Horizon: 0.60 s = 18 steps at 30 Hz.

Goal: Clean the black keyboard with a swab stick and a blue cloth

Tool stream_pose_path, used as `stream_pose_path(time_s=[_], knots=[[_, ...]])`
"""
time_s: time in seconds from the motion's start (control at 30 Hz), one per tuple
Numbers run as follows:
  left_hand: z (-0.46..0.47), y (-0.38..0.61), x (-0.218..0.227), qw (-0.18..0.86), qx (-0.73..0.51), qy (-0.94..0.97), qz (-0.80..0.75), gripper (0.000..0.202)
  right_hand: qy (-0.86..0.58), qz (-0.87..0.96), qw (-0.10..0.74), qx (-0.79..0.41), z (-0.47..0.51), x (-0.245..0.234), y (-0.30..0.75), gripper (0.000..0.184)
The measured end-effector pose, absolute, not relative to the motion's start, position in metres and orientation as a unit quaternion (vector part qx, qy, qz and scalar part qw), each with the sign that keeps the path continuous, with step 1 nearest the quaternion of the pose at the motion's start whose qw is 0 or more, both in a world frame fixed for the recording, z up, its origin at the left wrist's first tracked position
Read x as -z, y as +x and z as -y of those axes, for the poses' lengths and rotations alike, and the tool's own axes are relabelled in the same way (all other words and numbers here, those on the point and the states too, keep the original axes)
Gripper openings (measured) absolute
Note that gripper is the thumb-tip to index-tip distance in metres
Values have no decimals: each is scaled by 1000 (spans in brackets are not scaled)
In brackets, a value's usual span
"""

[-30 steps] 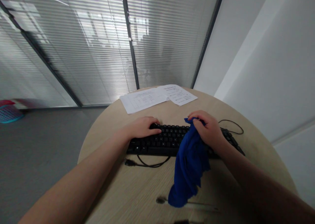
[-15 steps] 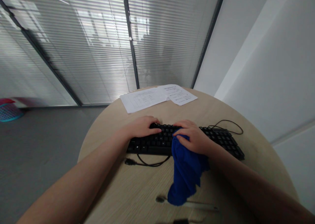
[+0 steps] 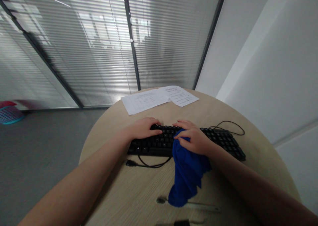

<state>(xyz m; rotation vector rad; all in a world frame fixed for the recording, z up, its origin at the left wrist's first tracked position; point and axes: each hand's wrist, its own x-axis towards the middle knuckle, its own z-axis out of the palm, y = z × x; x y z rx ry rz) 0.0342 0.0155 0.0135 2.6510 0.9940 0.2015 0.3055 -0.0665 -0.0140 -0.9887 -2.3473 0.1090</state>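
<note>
A black keyboard (image 3: 159, 144) lies across the round table. My left hand (image 3: 144, 128) grips its left part, with the thumb over the keys and the other fingers at the far edge. Between my right hand (image 3: 195, 138) and the keys is a blue cloth (image 3: 187, 173), pinched under the thumb and fingers near the keyboard's middle. The cloth hangs toward me and its lower end covers part of a thin-handled brush (image 3: 203, 207). Under the keyboard's near edge shows a looped black cable (image 3: 154, 166) with its plug.
Printed paper sheets (image 3: 146, 101) lie at the far side of the wooden table (image 3: 139, 189). Another thin cable (image 3: 236, 122) loops behind the keyboard. A dark object (image 3: 182, 223) is cut off at the near edge. On the floor at left stands a basket (image 3: 10, 114).
My right hand has shifted very slightly left along the keyboard with the cloth. My left hand stays where it was on the keyboard.
</note>
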Motion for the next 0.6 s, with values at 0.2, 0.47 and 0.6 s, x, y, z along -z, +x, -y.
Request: stream_pose_path(time_s=[0.2,0.47,0.6], knots=[[-16,35,-13,150,-68,924,-346,45,-413,863,290,-28,66,16,304,24],[-17,34,-13,154,-70,922,-347,45,-388,871,296,-46,63,19,306,25],[-16,34,-13,154,-70,922,-347,45,-417,858,298,-37,63,20,304,25]])
